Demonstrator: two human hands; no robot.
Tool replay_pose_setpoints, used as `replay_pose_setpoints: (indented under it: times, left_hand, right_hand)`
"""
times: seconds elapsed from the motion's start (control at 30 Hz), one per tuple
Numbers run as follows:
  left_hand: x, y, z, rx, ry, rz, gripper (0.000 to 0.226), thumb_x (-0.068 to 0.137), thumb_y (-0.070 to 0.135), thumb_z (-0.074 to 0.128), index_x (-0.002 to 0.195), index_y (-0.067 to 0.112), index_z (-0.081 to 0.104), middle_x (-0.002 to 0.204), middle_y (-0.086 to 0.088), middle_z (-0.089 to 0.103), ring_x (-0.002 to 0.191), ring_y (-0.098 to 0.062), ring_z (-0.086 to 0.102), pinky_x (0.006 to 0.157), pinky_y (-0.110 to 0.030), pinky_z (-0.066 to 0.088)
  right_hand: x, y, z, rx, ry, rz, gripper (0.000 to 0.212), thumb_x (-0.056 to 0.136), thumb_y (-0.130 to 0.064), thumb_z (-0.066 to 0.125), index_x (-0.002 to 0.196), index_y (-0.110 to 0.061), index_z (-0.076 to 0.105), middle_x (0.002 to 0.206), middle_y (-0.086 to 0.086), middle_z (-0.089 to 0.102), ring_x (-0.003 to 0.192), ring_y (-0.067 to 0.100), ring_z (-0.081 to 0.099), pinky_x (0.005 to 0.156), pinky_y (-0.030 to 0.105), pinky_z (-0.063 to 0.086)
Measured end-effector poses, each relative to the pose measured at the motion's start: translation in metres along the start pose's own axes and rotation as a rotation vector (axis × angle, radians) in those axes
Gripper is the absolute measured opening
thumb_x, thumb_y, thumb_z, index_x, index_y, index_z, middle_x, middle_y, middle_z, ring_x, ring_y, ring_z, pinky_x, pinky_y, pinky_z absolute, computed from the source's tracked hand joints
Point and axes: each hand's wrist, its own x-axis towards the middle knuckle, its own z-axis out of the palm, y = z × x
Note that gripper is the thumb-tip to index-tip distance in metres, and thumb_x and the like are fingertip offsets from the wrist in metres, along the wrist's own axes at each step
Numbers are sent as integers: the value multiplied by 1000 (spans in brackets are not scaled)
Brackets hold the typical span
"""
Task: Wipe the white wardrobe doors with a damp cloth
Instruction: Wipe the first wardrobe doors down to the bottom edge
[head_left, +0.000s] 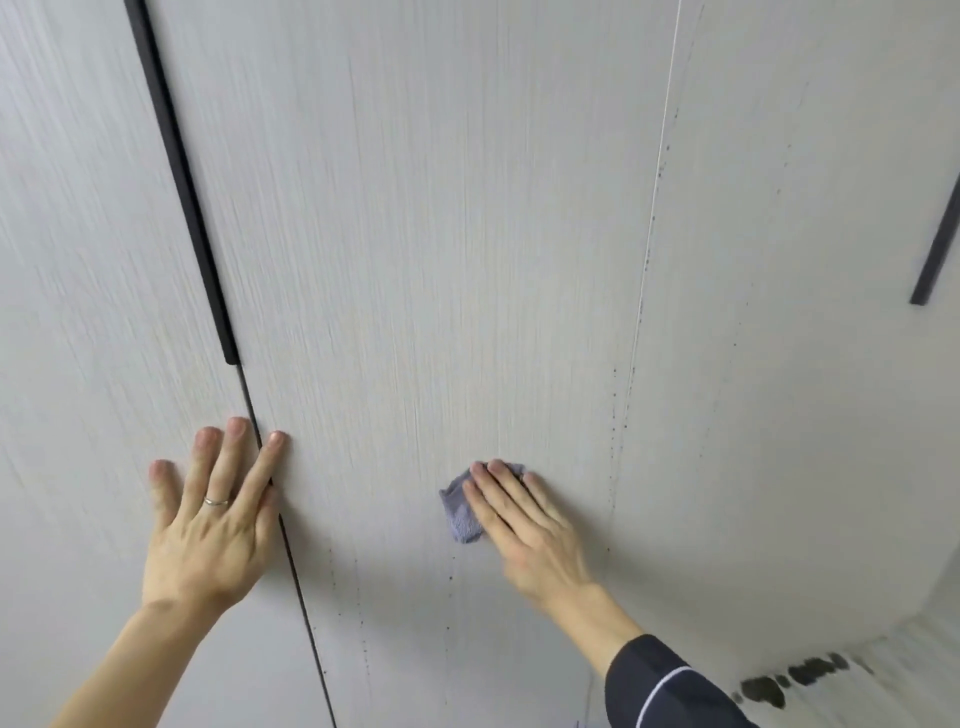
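Observation:
White wardrobe doors with a fine vertical grain fill the head view; the middle door (426, 249) is the one under my hands. My right hand (524, 525) lies flat with straight fingers on a small blue-grey cloth (460, 512) and presses it against that door at lower centre. Most of the cloth is hidden under the fingers. My left hand (213, 514), with a ring on one finger, is spread flat across the gap between the left door (78, 291) and the middle door.
A long black handle strip (182, 176) runs down the left door gap. A second black handle (937, 249) shows at the right. Dark specks dot the seam (621, 415) to the right of the cloth. Dark blotches (789, 678) mark the floor at lower right.

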Motion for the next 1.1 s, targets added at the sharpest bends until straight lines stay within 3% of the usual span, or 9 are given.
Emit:
replay_pose_setpoints:
  times: [0.17,0.33,0.4,0.53,0.67,0.83,0.97,1.03,1.1]
  left_hand:
    - [1,0,-3,-12,-21,1,57,105,50,9,160,38,9,169,5,1,155,-14,-8,120,-49,-8]
    - [5,5,-3,-32,-10,-22,56,105,50,10,160,39,9,169,6,3,155,-15,-5,119,-47,-13]
    - [4,5,-2,-43,4,-37,56,105,51,10,160,40,9,169,7,2,155,-14,-6,119,-45,-14]
    - [4,5,4,-56,79,-17,56,105,49,12,160,40,10,169,6,2,155,-15,-5,118,-47,-10]
    - [4,3,16,-60,160,13,63,99,34,30,160,36,12,170,6,1,156,-18,-3,112,-65,11]
    - [3,-4,33,-89,220,19,58,103,28,30,160,27,19,170,2,0,156,-20,-5,102,-82,26]
    - [-5,-17,52,-31,179,126,62,105,16,30,162,23,5,167,-18,13,154,-43,3,108,-80,17]
    - [-7,-2,50,-115,232,-43,61,103,19,31,161,25,15,169,-5,6,156,-28,-4,115,-72,4]
    - [-6,18,44,-176,269,-160,59,100,20,34,159,20,29,169,5,-2,155,-16,-9,119,-55,-11]
  right_hand:
    - [102,65,-55,138,311,404,65,85,12,35,150,3,33,159,18,30,150,32,23,122,52,20]
    - [105,83,-49,193,459,484,65,86,21,39,149,5,35,159,17,29,150,34,23,121,55,22]
    - [69,67,-24,217,442,539,59,93,13,40,151,6,29,161,17,23,151,35,18,122,54,20]
    - [-24,19,24,285,227,629,56,102,-11,33,154,5,19,167,12,7,153,35,11,122,52,16]
    - [-82,-12,50,289,103,612,52,106,-18,21,153,4,19,167,11,6,151,38,16,122,47,16]
    - [-76,-22,54,318,111,663,65,104,-19,26,159,-22,-8,168,1,-7,154,29,1,124,44,9]
    - [-46,0,33,339,149,592,69,102,-17,27,157,-32,-12,166,-11,-14,155,22,-4,125,41,4]
    - [-21,16,22,322,200,589,68,102,-14,28,159,-27,-8,166,-8,-10,155,24,-1,125,42,5]
    - [-3,24,17,330,251,626,62,102,-11,30,159,-10,4,167,3,0,155,26,3,125,44,7]
